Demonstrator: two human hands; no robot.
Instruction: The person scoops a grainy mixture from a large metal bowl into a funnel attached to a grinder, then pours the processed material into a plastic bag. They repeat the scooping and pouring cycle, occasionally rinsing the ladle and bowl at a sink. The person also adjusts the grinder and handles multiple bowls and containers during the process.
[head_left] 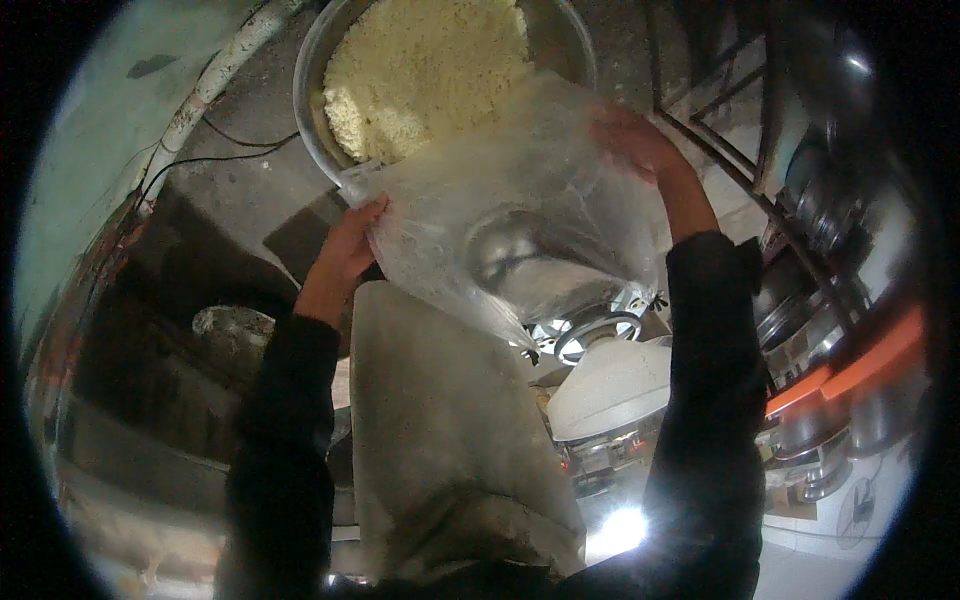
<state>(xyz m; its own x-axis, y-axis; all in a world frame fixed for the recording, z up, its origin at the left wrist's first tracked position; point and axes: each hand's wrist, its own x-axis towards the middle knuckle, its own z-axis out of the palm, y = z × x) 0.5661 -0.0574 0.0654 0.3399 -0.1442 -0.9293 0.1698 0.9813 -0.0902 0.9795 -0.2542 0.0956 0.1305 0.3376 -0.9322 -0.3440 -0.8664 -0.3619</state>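
Observation:
I hold a large clear plastic bag (520, 215) stretched between both hands. My left hand (348, 245) grips its left edge, my right hand (632, 138) its upper right edge. The bag hangs in front of a big round metal pot (318, 70) full of pale yellow crumbly food (425, 65). A shiny metal ladle or bowl shape (500, 245) shows through the bag. Both forearms wear dark sleeves.
A grey cloth apron (440, 440) hangs below the bag. A white round lid (610, 385) and a metal ring (597, 330) lie at lower right. Stacked steel vessels (820, 210) and an orange shelf edge (860, 365) are at the right. A white pipe (215, 80) runs along the left wall.

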